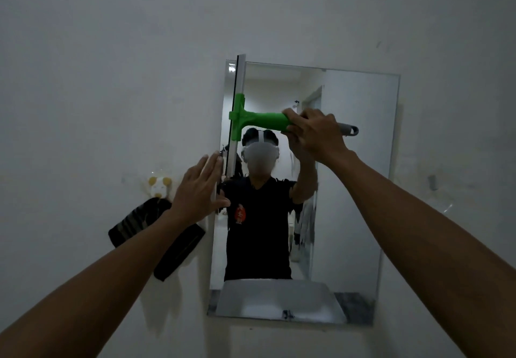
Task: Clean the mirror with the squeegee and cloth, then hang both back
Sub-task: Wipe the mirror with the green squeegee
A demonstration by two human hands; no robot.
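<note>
Green-handled squeegee [251,120] stands blade-upright on the frameless mirror's [357,190] ten-o'clock edge; dark striped cloth [131,226] hangs at eight o'clock.

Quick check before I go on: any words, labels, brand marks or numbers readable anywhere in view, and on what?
No text can be read.
Dark shirt reflected in the mirror: an orange-red emblem with a pale mark, too blurred to read.
Green squeegee in the right hand: no lettering visible.
Striped cloth on the hook: no label visible.

Home bathroom: wall mirror [349,190], sink reflected in it, cloth [134,226] on animal hook [159,186].
</note>
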